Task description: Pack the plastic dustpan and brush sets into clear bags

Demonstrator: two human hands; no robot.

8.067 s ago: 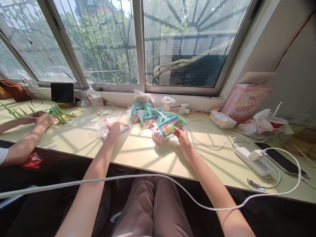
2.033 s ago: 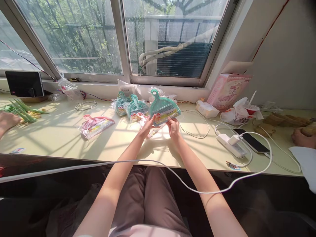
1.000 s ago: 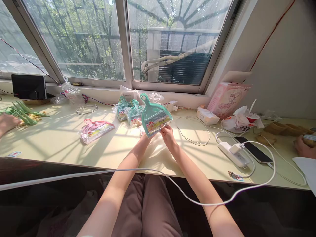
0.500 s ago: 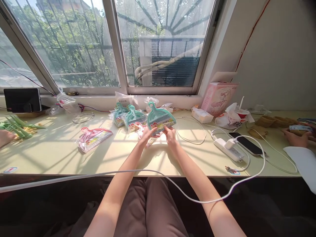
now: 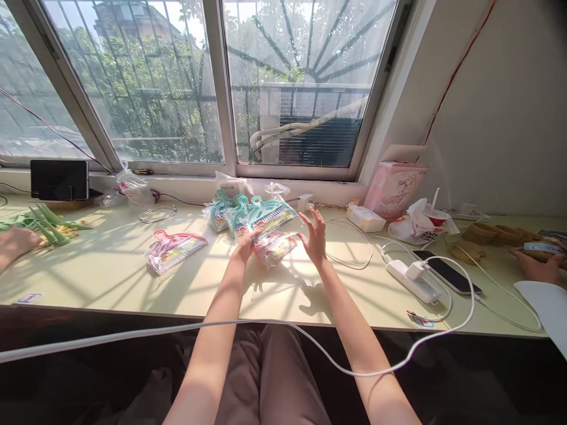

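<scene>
My left hand [image 5: 244, 246] grips the lower left corner of a green dustpan-and-brush set [image 5: 271, 216] in clear wrap. Just right of that set, my right hand [image 5: 315, 237] is raised with its fingers spread, holding nothing. Below the green set lies a wrapped pink set [image 5: 274, 248], partly covered by it. More green sets [image 5: 218, 211] rest behind my left hand, close together. Farther left, another pink set [image 5: 177, 249] lies by itself on the table [image 5: 119, 277].
A white cable [image 5: 283, 322] hangs across in front of my forearms. At the right are a power strip [image 5: 413, 282], a phone [image 5: 446, 271], a pink box [image 5: 396, 189] and a person's hand [image 5: 538, 265]. Another person's hand [image 5: 18, 243] is beside green stalks [image 5: 53, 227] at far left.
My right hand has let go of the green set and opened. The set has shifted left and tilted in my left hand, and more of the pink set shows. The view has shifted slightly.
</scene>
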